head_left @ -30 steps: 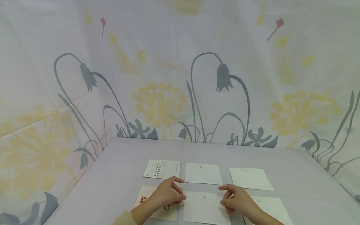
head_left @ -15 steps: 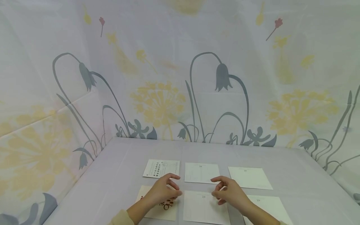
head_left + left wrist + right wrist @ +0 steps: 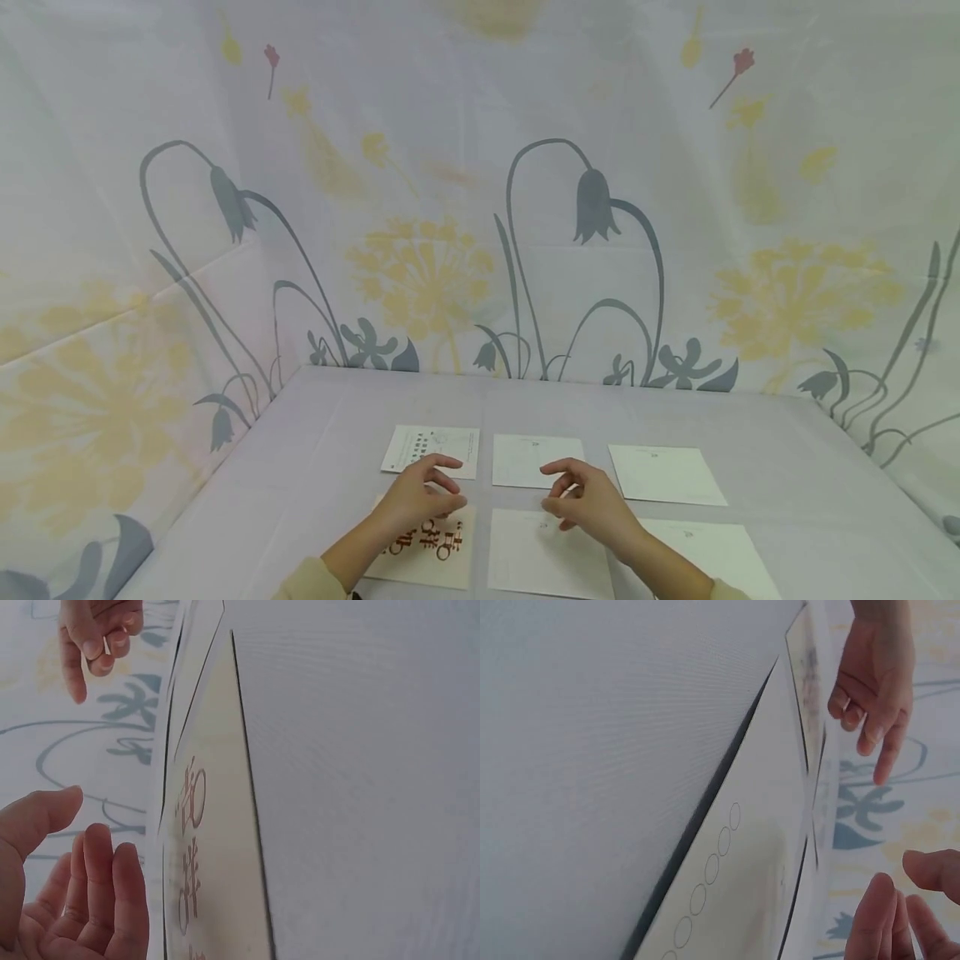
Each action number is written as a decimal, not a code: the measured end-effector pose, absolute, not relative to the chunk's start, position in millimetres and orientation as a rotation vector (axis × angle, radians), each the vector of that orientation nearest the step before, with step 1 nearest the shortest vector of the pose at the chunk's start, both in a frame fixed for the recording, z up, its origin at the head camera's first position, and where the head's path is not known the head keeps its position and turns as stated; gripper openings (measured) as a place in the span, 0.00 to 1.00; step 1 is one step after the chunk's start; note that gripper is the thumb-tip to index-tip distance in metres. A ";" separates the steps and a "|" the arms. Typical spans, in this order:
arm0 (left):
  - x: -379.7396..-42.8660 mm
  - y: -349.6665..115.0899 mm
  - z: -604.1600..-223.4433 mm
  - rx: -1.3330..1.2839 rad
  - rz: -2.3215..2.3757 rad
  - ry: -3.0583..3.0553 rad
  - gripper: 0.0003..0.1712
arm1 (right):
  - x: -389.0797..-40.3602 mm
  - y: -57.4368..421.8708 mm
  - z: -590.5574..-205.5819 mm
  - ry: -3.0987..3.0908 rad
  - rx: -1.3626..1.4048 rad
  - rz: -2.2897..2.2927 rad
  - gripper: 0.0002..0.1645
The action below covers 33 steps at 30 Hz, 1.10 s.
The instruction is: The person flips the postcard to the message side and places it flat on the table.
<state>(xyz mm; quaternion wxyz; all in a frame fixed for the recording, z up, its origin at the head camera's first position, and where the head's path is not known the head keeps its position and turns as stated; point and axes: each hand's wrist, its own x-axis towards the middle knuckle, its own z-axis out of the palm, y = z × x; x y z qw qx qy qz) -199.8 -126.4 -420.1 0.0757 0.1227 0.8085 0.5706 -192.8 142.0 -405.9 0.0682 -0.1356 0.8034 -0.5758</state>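
My left hand (image 3: 422, 493) hovers over a cream card printed with reddish-brown characters (image 3: 427, 567), its fingers loosely bent and nothing between them. Part of that card is hidden by the hand. Just behind lies a white card with black print (image 3: 431, 443). To the right, my right hand (image 3: 588, 504) hangs over the front middle white card (image 3: 543, 558), also holding nothing. In the left wrist view, a gap separates the left fingers (image 3: 99, 870) from the cream card (image 3: 225, 892). The right fingers (image 3: 877, 915) likewise stay apart from a white card with a row of printed circles (image 3: 739, 862).
The cards lie in two rows on a pale cloth-covered table (image 3: 315, 467). A back middle card (image 3: 528, 458), a back right card (image 3: 667, 475) and a front right card (image 3: 712, 550) are white with faint print. A flower-patterned curtain (image 3: 465, 192) encloses the table.
Both hands have drifted left and slightly away from me, the right one farther. More characters on the cream card now show. The cards have kept their places.
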 end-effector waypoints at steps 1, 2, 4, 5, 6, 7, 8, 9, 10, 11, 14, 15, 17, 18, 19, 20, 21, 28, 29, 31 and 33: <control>-200.9 -127.7 -420.6 0.371 1.715 2.423 0.31 | -193.3 140.8 -405.7 2.418 -0.411 -1.742 0.26; -201.7 -128.9 -420.9 0.374 1.717 2.425 0.31 | -193.7 139.5 -405.3 2.417 -0.411 -1.745 0.26; -203.0 -131.8 -421.0 0.380 1.721 2.428 0.31 | -194.8 137.1 -405.0 2.415 -0.418 -1.753 0.26; -203.5 -133.5 -421.2 0.386 1.723 2.427 0.31 | -195.4 135.6 -404.8 2.415 -0.422 -1.759 0.26; -204.0 -135.1 -421.1 0.390 1.723 2.428 0.31 | -196.0 134.2 -404.7 2.418 -0.428 -1.765 0.26; -204.6 -136.8 -421.4 0.392 1.725 2.428 0.31 | -196.6 132.8 -404.5 2.418 -0.435 -1.772 0.26; -205.1 -138.5 -421.4 0.398 1.724 2.429 0.31 | -197.2 131.5 -404.2 2.420 -0.443 -1.776 0.26; -205.6 -140.3 -421.5 0.402 1.724 2.433 0.31 | -198.0 130.1 -404.1 2.423 -0.451 -1.781 0.26; -205.9 -142.0 -421.5 0.402 1.723 2.438 0.31 | -198.8 128.7 -404.0 2.426 -0.459 -1.785 0.26; -206.3 -143.7 -421.7 0.401 1.726 2.441 0.31 | -199.5 127.3 -403.8 2.429 -0.465 -1.785 0.25; -207.5 -148.8 -422.6 0.387 1.715 2.483 0.30 | -201.9 123.1 -403.7 2.436 -0.469 -1.783 0.25; -208.1 -150.3 -423.0 0.378 1.709 2.497 0.29 | -202.6 121.7 -403.8 2.441 -0.467 -1.781 0.25; -209.4 -152.9 -424.2 0.365 1.698 2.518 0.29 | -203.9 119.0 -404.4 2.450 -0.470 -1.778 0.25; -210.0 -154.1 -424.5 0.357 1.689 2.531 0.28 | -204.8 117.6 -404.9 2.453 -0.474 -1.776 0.24; -210.6 -155.2 -424.8 0.354 1.680 2.543 0.28 | -205.4 116.1 -405.5 2.455 -0.479 -1.779 0.24; -211.6 -156.3 -425.0 0.351 1.671 2.553 0.28 | -206.1 114.5 -405.9 2.458 -0.486 -1.783 0.24; -212.4 -157.3 -425.1 0.350 1.663 2.564 0.27 | -206.9 112.7 -406.5 2.462 -0.494 -1.786 0.24; -217.3 -165.1 -424.4 0.343 1.644 2.621 0.26 | -212.0 98.8 -409.1 2.474 -0.520 -1.801 0.24; -218.4 -166.3 -424.4 0.340 1.643 2.625 0.26 | -212.6 97.0 -409.0 2.480 -0.527 -1.798 0.24; -220.3 -168.4 -424.3 0.337 1.636 2.636 0.27 | -213.8 93.9 -408.5 2.489 -0.542 -1.795 0.24; -221.7 -170.0 -423.6 0.332 1.633 2.642 0.27 | -215.0 91.1 -408.0 2.498 -0.556 -1.793 0.24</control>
